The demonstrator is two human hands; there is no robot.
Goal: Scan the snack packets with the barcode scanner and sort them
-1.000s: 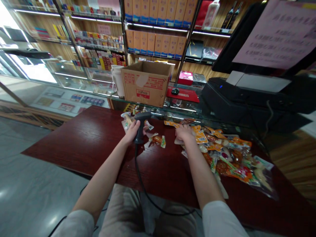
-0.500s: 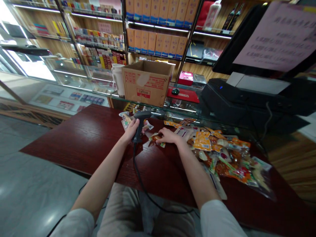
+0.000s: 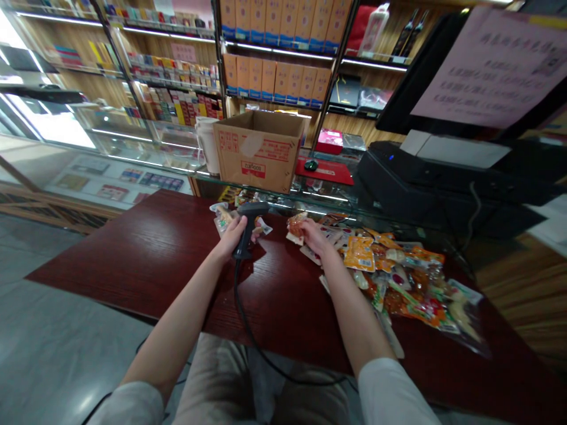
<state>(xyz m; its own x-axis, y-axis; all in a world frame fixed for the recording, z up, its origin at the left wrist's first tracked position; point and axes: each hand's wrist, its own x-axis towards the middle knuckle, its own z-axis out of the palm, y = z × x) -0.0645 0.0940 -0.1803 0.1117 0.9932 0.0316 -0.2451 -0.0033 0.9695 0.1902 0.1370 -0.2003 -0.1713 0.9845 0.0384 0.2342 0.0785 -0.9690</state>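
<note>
My left hand (image 3: 233, 237) is wrapped round the handle of a black corded barcode scanner (image 3: 246, 227), whose head is uppermost. Beside the scanner on the left lies a clear snack packet (image 3: 224, 217), and a small white-ended packet (image 3: 264, 225) sits just to its right. My right hand (image 3: 312, 234) grips a vacuum-packed snack (image 3: 296, 226) with reddish-brown contents, at the left edge of a heap of similar packets (image 3: 394, 271). An orange packet (image 3: 359, 254) lies on top of that heap.
The dark red wooden table (image 3: 146, 254) spans the front. Behind it an open cardboard box (image 3: 257, 156) and a white jug (image 3: 207, 144) stand on a glass counter. At right are a black printer-like machine (image 3: 411, 177) and a monitor with a pink sheet (image 3: 491, 71). The scanner cable (image 3: 248, 330) hangs across my lap.
My right hand has moved right and slightly up, carrying the brown snack packet off the tabletop. My left hand still holds the scanner in nearly the same place.
</note>
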